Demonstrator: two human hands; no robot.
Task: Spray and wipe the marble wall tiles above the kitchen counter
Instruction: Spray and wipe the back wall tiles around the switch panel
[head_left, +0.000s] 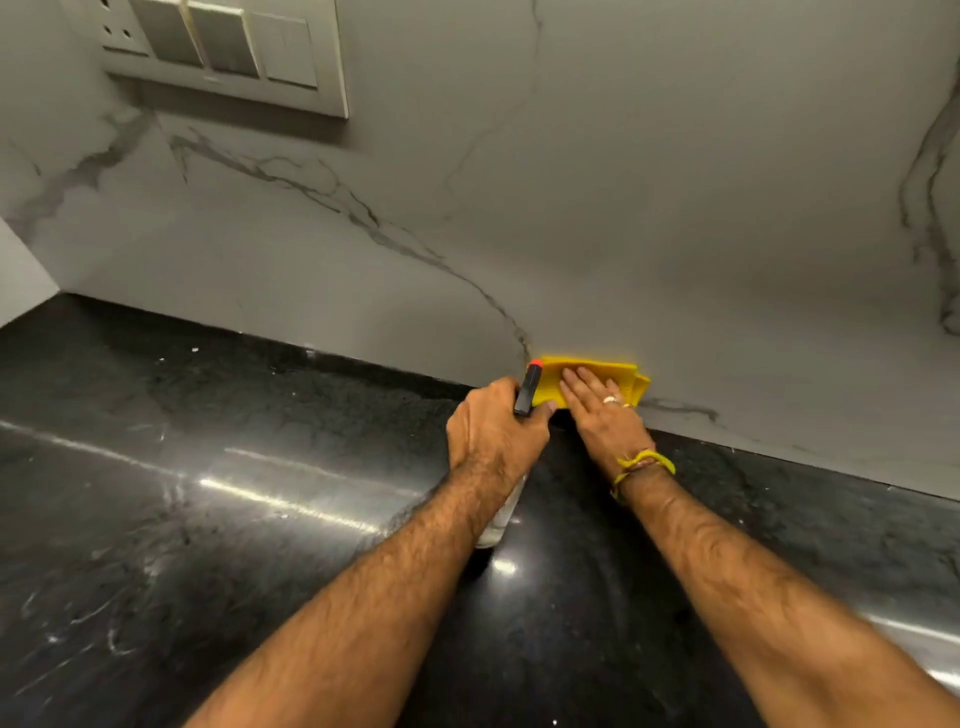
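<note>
A folded yellow cloth (587, 371) lies flat against the grey-veined marble wall (623, 208), right at the seam with the counter. My right hand (602, 410) presses it there with straight fingers. My left hand (493, 426) grips a spray bottle (529, 389) just left of the cloth. The bottle has a black head with a red nozzle tip pointing at the wall. Its clear body shows below my left wrist; most of it is hidden by the hand and forearm.
The black polished stone counter (208, 493) runs under the wall and carries glare streaks and smears. A switch and socket panel (223, 52) is mounted on the wall at upper left. A side wall meets the counter at far left.
</note>
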